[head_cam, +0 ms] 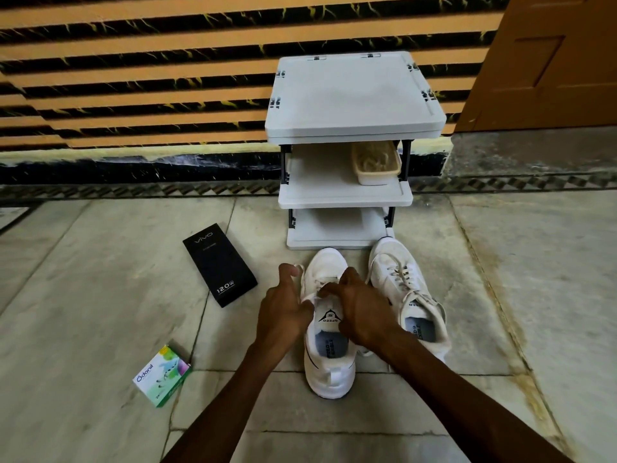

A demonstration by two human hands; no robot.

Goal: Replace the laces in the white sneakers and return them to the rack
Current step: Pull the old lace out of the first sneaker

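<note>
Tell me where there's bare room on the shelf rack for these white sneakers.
The grey plastic rack's top is bare, so is its middle shelf left of the beige basket, and the visible bottom shelf. Crowded: floor before the rack, with both white sneakers and your hands.

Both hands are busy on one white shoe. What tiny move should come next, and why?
Probably draw the lace pinched by the left hand on through its eyelet, while the right hand grips the near sneaker at its tongue. That shoe looks only partly laced; the other sneaker is laced to the top.
</note>
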